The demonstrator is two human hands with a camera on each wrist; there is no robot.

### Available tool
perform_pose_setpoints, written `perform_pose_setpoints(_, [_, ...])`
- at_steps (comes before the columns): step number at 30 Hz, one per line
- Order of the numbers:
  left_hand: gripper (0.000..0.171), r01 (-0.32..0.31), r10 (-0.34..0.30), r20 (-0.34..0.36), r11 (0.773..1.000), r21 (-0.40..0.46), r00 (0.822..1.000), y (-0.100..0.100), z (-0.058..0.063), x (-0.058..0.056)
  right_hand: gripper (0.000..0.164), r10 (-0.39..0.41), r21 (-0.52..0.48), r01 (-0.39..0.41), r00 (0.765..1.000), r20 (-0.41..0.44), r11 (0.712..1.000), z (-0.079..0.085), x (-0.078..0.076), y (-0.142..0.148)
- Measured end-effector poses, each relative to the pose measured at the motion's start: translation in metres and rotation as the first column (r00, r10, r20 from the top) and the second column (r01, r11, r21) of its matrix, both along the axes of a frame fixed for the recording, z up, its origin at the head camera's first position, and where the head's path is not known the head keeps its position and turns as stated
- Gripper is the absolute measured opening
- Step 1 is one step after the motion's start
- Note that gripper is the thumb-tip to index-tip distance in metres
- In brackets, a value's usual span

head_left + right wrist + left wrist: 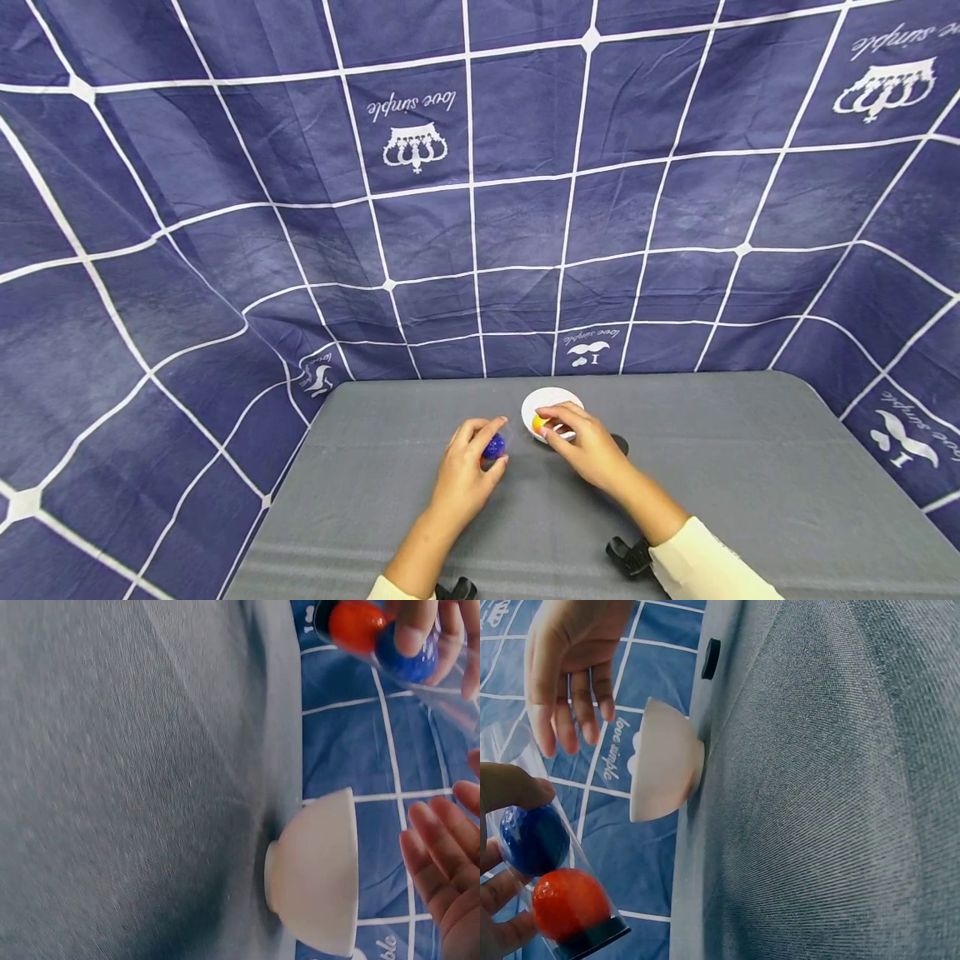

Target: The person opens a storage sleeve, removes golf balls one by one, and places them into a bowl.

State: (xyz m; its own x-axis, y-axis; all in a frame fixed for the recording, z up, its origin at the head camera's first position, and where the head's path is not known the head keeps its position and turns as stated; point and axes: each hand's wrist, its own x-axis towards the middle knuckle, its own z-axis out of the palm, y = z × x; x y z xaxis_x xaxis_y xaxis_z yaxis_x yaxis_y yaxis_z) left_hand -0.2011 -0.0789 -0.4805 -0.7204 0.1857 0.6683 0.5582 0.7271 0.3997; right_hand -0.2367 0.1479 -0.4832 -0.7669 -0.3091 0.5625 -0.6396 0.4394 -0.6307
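My left hand [467, 477] grips a clear plastic tube [526, 754] with a black base, held above the table. Inside it, a blue ball [534, 840] sits above an orange-red ball [570, 904]. A white bowl [664, 761] stands upright on the table, to the right of the tube. Over the bowl hovers my right hand [581, 442], its fingers loosely bent and apart from the rim, with nothing seen between them in the wrist views. A yellow ball [537, 422] shows by the right fingertips in the head view, seemingly inside the bowl; the fingers partly cover the bowl's inside.
A black round cap [620, 444] lies on the grey cloth-covered table [720, 467], right of the bowl and partly behind the right hand. Blue curtains [525, 225] with white lines hang behind the table and on both sides.
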Motion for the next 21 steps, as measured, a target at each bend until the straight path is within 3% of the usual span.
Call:
perform_pose_setpoints(8, [0.061,-0.009,0.009,0.002,0.998,-0.056,1.000,0.001,0.001,-0.001,0.032,0.066,-0.064,-0.059,0.992,0.105,0.996,0.001,0.016,-0.008])
perform_pose_setpoints(21, [0.059,-0.018,0.014,-0.024,0.983,-0.184,1.000,0.001,0.007,0.000,0.044,0.123,-0.153,-0.105,0.986,0.114,0.983,-0.006,0.028,-0.012])
